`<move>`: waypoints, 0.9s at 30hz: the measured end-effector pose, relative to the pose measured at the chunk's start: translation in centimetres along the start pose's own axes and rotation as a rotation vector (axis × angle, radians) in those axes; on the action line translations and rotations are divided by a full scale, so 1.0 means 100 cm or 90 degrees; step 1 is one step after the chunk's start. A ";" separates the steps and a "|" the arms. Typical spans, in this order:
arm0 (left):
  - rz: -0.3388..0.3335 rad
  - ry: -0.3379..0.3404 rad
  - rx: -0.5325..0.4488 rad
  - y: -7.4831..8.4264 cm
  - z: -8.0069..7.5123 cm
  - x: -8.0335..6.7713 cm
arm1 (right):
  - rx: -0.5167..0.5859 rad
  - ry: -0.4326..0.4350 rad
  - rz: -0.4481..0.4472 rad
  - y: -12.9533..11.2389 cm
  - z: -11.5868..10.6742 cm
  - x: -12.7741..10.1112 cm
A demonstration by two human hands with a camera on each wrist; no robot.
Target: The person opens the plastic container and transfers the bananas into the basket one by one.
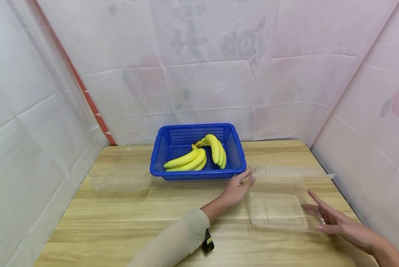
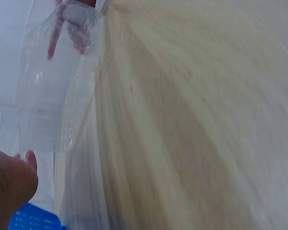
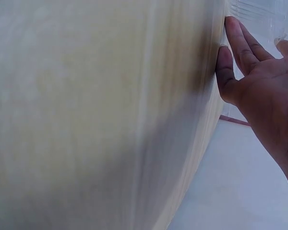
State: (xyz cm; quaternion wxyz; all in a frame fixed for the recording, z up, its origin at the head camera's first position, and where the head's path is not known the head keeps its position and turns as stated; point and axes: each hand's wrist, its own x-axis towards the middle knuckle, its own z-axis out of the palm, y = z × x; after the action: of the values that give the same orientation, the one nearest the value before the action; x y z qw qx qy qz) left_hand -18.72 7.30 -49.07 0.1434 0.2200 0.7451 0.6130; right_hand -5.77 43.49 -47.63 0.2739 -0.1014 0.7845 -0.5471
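Right of the blue basket [image 1: 197, 152] of bananas [image 1: 199, 155], an open clear clamshell box [image 1: 277, 209] lies on the bench [image 1: 126, 226]; left hand [image 1: 238, 187] touches its lid edge, fingers relaxed; right hand [image 1: 333, 220] spread at its right rim

So we've got a light wood-grain tabletop [image 1: 126, 218] tucked into a corner of white sheeted walls. Sitting on it toward the back is a blue plastic basket [image 1: 159, 161]. Just right of the basket, near the front right, there's a clear plastic clamshell tray [image 1: 276, 211] lying opened out flat. On the left side we can make out another clear plastic tray [image 1: 119, 178], pretty hard to see against the wood.
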 end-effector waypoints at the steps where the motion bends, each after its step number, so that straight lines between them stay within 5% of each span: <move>1: -0.002 0.005 0.005 0.000 0.002 0.001 | -0.001 0.001 0.003 0.000 0.000 0.000; 6: -0.028 0.037 0.029 0.002 0.011 0.004 | 0.014 -0.011 0.008 0.001 0.000 0.000; 13: -0.057 0.053 -0.047 0.004 0.023 0.010 | 0.032 -0.024 0.012 0.000 0.000 -0.002; 27: -0.151 0.181 -0.149 -0.004 0.034 0.024 | 0.036 -0.030 0.011 -0.001 0.000 -0.002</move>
State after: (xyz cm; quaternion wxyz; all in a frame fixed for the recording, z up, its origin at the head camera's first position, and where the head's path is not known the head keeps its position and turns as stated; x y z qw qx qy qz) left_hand -19.23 11.35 -50.01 0.1327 0.0240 0.7024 0.6989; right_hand -5.59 43.51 -47.46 0.2997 -0.0998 0.7627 -0.5644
